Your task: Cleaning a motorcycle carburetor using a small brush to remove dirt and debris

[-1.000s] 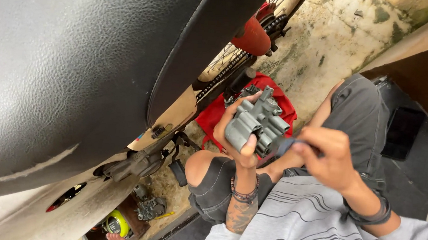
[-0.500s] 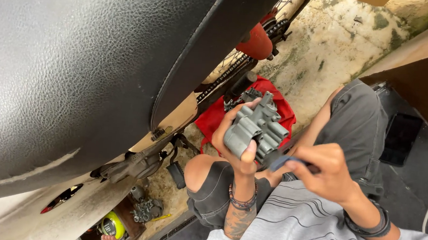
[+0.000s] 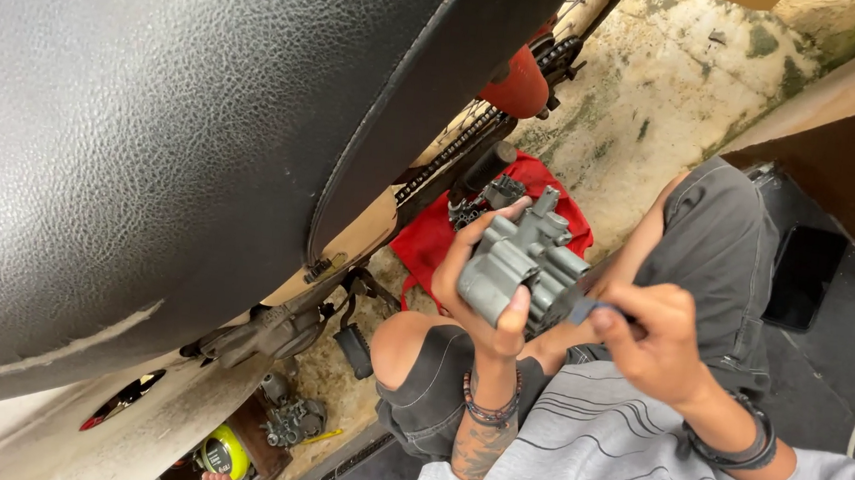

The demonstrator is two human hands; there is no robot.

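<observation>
A grey cast-metal engine part (image 3: 524,269) is held up above the person's lap, over the red cloth (image 3: 427,240) spread on the concrete floor (image 3: 658,96). The left hand (image 3: 480,284) wraps it, its grip closed around the body. The right hand (image 3: 656,341) pinches a small grey-blue piece (image 3: 583,309) against the part's side. A black motorcycle seat (image 3: 154,131) looms beside them.

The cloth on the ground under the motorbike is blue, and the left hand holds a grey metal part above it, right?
Not quite. The cloth is red, not blue, as the head view shows. The rest holds: it lies on the ground under the motorbike, and the left hand holds the grey metal part above it.
</observation>
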